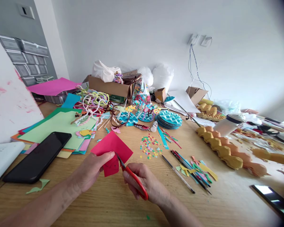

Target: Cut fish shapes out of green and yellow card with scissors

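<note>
My left hand (91, 170) pinches a piece of red paper (115, 143) between thumb and fingers, above the wooden table. Faint dark drawn lines show on the paper's lower part. In my right hand (146, 181) is a pair of scissors (137, 181) with red handles, fingers through the loops. Their dark blades reach into the paper's edge near my left thumb, and a slit parts the sheet there. Beyond the paper lie round paper dots (150, 145) in mixed colours. A yellow and pink paper fish (86, 133) rests on the coloured sheets at the left.
A black phone (39, 156) and stacked coloured paper (54, 127) are at the left. Pencils (191, 168) and paper scraps lie right of my hands. Egg cartons (219, 148) and a second phone (272, 198) are farther right. Blue wavy discs (169, 119) stand behind.
</note>
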`<act>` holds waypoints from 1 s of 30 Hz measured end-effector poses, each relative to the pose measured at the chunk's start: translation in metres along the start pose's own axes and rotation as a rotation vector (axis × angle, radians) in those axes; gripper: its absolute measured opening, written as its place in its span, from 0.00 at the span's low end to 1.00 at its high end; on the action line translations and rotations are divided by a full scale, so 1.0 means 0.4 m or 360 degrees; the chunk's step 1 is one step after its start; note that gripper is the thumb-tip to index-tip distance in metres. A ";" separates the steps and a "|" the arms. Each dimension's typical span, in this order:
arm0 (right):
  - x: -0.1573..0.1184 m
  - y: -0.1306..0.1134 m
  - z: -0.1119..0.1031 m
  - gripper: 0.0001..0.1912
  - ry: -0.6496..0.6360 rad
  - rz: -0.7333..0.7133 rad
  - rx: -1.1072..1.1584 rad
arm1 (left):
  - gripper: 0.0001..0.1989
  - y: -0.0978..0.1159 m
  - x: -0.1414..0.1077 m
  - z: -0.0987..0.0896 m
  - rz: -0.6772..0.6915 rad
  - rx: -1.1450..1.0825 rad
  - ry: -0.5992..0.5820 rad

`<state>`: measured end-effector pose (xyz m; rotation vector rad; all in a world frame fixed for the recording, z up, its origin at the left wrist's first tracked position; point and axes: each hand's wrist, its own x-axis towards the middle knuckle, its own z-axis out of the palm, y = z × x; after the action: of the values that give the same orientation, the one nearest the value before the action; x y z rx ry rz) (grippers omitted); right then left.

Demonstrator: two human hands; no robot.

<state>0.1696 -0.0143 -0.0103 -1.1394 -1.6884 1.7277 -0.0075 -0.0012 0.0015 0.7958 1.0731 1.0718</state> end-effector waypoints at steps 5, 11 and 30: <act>-0.003 -0.001 0.000 0.19 0.0015 -0.0016 0.0002 | 0.09 0.000 0.005 -0.003 0.0051 -0.0071 -0.0076; -0.003 -0.013 0.004 0.20 0.0013 0.0034 0.0010 | 0.08 0.002 0.007 0.001 0.0087 -0.0116 -0.0067; 0.000 -0.003 0.008 0.24 -0.0009 -0.0054 0.0061 | 0.07 -0.001 0.005 0.002 0.0022 -0.0092 -0.0147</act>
<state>0.1666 -0.0159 -0.0097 -1.0838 -1.6614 1.7366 -0.0063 0.0004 0.0009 0.7998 0.9561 1.0634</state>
